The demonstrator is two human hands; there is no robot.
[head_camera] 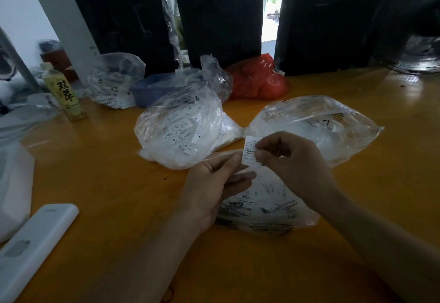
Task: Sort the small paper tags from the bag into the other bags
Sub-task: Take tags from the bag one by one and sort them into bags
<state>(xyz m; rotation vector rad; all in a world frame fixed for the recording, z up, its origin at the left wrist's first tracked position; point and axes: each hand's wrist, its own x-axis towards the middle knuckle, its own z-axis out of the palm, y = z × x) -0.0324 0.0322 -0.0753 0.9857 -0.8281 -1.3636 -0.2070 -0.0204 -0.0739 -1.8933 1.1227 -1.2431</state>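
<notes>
Tag (250, 150), white with small print, is pinched between thumb and fingertips of the right hand (289, 154), just above the near bag (264, 204). That bag's edge is gripped by the curled fingers of the left hand (214, 183). Behind, 2 clear bags are seen on the table (107, 183): a full bag (178, 131) at left and a flatter bag (316, 124) at right. A bottle (64, 93) stands far left.

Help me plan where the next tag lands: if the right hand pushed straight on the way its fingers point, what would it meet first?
The right hand, pinching the small white paper tag, points left; probably the bulging clear plastic bag of tags first, though depth is unclear.
</notes>
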